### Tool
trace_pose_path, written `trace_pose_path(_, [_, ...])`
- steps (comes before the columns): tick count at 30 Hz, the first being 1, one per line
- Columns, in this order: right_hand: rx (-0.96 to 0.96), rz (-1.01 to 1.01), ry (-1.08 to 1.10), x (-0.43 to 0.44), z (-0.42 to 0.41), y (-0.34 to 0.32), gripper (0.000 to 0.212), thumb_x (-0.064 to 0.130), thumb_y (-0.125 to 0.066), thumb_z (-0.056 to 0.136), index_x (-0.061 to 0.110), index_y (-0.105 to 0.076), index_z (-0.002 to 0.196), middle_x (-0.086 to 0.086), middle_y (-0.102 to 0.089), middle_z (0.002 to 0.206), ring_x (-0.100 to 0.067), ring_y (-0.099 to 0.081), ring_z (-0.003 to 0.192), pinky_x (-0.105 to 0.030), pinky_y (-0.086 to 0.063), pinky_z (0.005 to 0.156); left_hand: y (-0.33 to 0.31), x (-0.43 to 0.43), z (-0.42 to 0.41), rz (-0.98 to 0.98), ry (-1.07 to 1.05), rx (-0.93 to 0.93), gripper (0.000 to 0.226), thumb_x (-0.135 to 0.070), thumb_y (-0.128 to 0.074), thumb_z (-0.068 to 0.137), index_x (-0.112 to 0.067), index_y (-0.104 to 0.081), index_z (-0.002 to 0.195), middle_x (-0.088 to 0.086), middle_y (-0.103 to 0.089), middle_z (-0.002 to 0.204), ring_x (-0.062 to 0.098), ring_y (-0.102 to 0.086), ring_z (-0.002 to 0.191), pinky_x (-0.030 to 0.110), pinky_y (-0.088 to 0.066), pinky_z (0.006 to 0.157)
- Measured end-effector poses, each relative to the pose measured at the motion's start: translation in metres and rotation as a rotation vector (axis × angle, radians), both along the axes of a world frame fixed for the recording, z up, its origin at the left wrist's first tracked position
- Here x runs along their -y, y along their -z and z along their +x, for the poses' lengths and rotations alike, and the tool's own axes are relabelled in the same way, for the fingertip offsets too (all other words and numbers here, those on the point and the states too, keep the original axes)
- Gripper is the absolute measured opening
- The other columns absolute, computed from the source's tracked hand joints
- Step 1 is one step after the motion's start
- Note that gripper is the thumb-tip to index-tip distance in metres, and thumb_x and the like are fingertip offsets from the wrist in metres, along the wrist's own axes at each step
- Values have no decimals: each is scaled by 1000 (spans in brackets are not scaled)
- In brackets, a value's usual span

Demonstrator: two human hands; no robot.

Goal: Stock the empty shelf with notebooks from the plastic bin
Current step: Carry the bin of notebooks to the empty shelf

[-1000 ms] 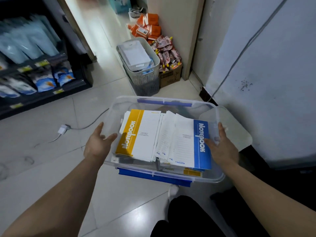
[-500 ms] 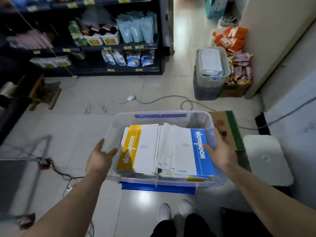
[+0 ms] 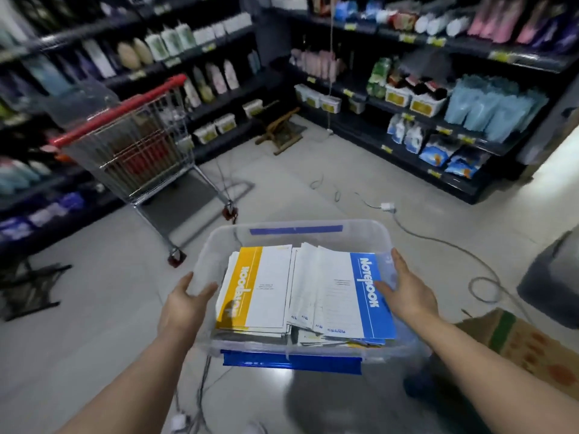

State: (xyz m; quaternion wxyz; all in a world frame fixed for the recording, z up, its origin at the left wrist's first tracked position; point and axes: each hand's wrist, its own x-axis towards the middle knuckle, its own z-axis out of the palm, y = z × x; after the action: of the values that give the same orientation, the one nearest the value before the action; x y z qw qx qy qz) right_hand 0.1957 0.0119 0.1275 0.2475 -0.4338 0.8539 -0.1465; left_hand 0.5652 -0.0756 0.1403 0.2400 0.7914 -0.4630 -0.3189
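The plastic bin [image 3: 219, 245] was held up off the floor, in the near middle of the view, between both hands. It was clear-walled, with a blue latch [image 3: 291, 361] on its near end and another [image 3: 296, 229] on its far end. Inside lay loose stacks of notebooks: on the left a yellow-banded notebook [image 3: 250, 286] on top, on the right a blue-banded notebook [image 3: 369, 292] lettered "Notebook", with white covers fanned between them and more underneath.

The left hand [image 3: 185, 303] gripped the bin's left wall, thumb hooked over the rim to the inside, fingers on the outside. The right hand [image 3: 407, 292] gripped the right wall the same way, its thumb lying over the edge of the blue-banded notebook and its fingers stretched along the outside of the wall.

Beyond the bin, to the far left, stood a wire shopping cart [image 3: 134, 145] with a red handle. A white plug [image 3: 388, 207] and its grey cable [image 3: 438, 242] lay on the pale tiled floor [image 3: 94, 292] to the far right. A cardboard box [image 3: 526, 343] lay at the near right, a grey basket [image 3: 551, 286] just past it. Dark shelves [image 3: 407, 142] stocked with bottles and pouches lined the far side, blurred
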Motion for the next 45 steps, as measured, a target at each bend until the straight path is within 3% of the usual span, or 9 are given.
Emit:
trace_pose_path(4, [9, -27, -180, 47, 76, -13, 78, 43, -55, 91, 30, -8, 152, -12, -57, 132, -31, -58, 115, -35, -45, 84, -3, -22, 89, -25, -163, -6, 72, -50, -71, 80, -28, -44, 143, 9, -61, 132, 33, -59, 114, 45, -47, 98])
trace_pose_path(17, [62, -52, -570, 137, 401, -17, 76, 44, -56, 90, 32, -12, 151, -7, -56, 134, -31, -57, 115, -35, -45, 87, -10, -79, 396, -55, -567, 31, 77, -59, -70, 75, -31, -44, 142, 7, -58, 136, 34, -56, 120, 49, -46, 100])
trace_pose_path(23, [64, -61, -713, 178, 505, -27, 75, 43, -57, 90, 31, -15, 151, -8, -59, 129, -32, -58, 112, -37, -46, 87, -14, -93, 477, -91, -730, 16, 78, -61, -72, 70, -31, -48, 138, 7, -61, 132, 34, -58, 116, 50, -48, 97])
trace_pose_path(26, [51, -71, -808, 207, 552, -30, 74, 43, -56, 90, 29, -16, 151, -9, -60, 128, -33, -59, 110, -35, -45, 83, -11, -92, 510, -113, -808, -12, 88, -74, -64, 56, -35, -50, 133, 3, -66, 124, 31, -63, 107, 51, -52, 92])
trace_pose_path(31, [63, -72, -923, 267, 621, -29, 74, 45, -54, 90, 32, -13, 151, -9, -56, 135, -34, -57, 115, -37, -46, 85, -8, -73, 554, -119, -935, -40, 94, -79, -64, 47, -39, -50, 131, 0, -68, 118, 30, -67, 99, 50, -55, 86])
trace_pose_path(41, [80, -126, -1199, 362, 780, -61, 72, 47, -54, 89, 35, -15, 149, -9, -58, 132, -35, -59, 111, -41, -49, 85, -32, -47, 621, -226, -1256, -23, 73, -44, -77, 76, -26, -48, 141, 10, -59, 134, 34, -59, 114, 44, -47, 98])
trace_pose_path(45, [93, -141, -1296, 367, 858, -71, 74, 45, -55, 89, 35, -15, 150, -9, -58, 132, -35, -58, 113, -40, -47, 86, -42, -59, 666, -257, -1355, -37, 70, -36, -77, 79, -24, -47, 141, 9, -61, 131, 32, -62, 109, 47, -49, 98])
